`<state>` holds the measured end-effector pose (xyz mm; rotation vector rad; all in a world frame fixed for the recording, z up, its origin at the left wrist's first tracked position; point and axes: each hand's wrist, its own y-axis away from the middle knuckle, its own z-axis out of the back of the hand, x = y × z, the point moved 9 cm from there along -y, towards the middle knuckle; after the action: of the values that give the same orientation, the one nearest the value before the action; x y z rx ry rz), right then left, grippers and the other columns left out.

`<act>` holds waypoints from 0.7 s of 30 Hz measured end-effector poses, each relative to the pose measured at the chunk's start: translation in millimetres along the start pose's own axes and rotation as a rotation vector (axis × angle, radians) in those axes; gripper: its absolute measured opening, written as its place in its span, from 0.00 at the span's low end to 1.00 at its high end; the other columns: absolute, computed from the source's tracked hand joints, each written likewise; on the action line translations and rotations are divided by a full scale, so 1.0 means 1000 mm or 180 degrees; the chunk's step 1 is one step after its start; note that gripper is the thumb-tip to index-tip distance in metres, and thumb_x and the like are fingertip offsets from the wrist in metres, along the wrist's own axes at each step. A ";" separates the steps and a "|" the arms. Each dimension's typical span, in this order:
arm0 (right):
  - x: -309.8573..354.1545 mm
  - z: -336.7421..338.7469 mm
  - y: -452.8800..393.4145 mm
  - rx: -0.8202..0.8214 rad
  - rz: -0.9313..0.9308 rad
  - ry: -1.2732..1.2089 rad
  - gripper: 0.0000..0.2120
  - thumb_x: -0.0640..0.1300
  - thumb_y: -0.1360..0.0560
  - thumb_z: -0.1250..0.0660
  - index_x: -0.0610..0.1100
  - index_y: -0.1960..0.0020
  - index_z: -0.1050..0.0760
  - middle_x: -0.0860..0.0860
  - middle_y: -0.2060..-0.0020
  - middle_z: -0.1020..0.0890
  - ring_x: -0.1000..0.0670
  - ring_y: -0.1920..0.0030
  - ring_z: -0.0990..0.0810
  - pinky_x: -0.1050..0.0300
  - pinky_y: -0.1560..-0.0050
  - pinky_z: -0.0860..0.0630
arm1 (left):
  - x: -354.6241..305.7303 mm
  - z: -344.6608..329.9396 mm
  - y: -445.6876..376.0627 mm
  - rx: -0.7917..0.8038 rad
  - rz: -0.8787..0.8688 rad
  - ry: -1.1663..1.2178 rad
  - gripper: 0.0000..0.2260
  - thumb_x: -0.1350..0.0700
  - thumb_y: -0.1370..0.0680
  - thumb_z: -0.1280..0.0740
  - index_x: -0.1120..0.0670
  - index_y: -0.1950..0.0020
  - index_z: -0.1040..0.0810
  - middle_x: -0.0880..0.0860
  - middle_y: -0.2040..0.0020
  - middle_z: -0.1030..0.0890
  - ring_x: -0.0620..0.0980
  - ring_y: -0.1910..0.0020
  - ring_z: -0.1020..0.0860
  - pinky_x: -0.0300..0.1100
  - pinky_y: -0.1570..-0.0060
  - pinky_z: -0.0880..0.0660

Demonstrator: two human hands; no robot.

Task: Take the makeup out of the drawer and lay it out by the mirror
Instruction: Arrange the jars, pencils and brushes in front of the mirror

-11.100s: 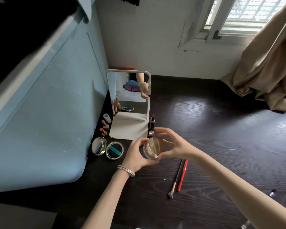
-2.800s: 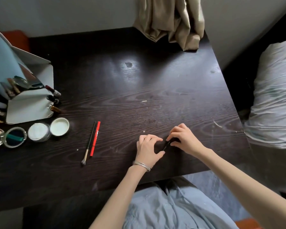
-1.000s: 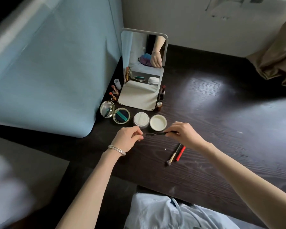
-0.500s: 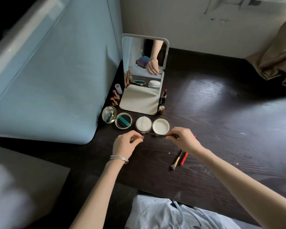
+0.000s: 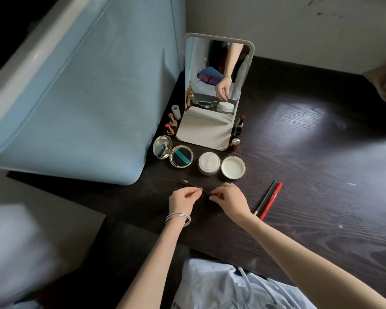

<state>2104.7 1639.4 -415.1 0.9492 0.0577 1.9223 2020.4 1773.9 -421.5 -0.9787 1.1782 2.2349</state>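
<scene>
Both hands, left hand (image 5: 183, 200) and right hand (image 5: 230, 198), are pinching a thin pencil (image 5: 193, 186); setting it flat, parallel below the jars (image 5: 221, 167).

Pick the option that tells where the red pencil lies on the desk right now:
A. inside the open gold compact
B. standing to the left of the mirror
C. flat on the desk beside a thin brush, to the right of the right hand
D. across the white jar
C: the red pencil lies flat on the dark desk alongside the thin brush, just right of the right hand.
</scene>
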 end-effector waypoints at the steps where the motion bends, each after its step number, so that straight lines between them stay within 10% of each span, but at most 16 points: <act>1: -0.001 0.000 -0.001 -0.0011 -0.0003 0.0039 0.12 0.49 0.26 0.32 0.48 0.44 0.20 0.49 0.52 0.21 0.48 0.46 0.26 0.55 0.49 0.30 | 0.002 -0.001 -0.001 0.0014 0.0033 -0.0040 0.06 0.60 0.27 0.30 0.55 0.51 0.16 0.50 0.57 0.16 0.46 0.55 0.18 0.44 0.49 0.21; 21: 0.003 0.024 -0.010 -0.0849 0.0304 0.0726 0.08 0.46 0.32 0.26 0.48 0.52 0.16 0.52 0.60 0.17 0.46 0.56 0.24 0.55 0.59 0.32 | -0.013 -0.012 -0.011 0.0083 -0.0135 -0.0406 0.08 0.59 0.26 0.30 0.55 0.48 0.17 0.49 0.54 0.17 0.43 0.55 0.20 0.31 0.54 0.27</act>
<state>2126.4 1638.7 -400.7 0.5625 -0.1109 2.0580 2040.5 1769.5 -421.8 -0.8301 1.1173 2.2078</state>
